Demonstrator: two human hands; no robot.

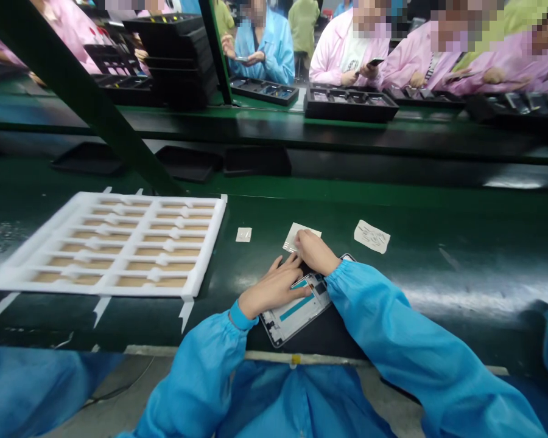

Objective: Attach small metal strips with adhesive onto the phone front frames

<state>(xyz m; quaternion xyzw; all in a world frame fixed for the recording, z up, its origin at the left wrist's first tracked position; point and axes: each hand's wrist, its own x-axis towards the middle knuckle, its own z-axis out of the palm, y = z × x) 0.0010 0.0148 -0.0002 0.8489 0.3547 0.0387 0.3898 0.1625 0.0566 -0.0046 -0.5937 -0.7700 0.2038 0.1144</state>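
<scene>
A phone housing (296, 309) with a blue strip inside lies at a slant on a black mat (331, 334) near the table's front edge. My left hand (274, 286) rests on the housing, fingers spread toward its far side and thumb across the inside. Just beyond, my right hand (317, 250) is bent down over a small white sheet (298, 231) with little strips on it. Its fingertips are closed and touch the sheet; whatever they pinch is hidden. The right forearm covers part of the housing's far end.
A white foam tray (203, 255) with slots is taped down on the left. A small white square (243, 235) and a paper with handwriting (372, 236) flank the sheet. A green post (95, 109) slants overhead. Black trays (258, 161) and co-workers are beyond.
</scene>
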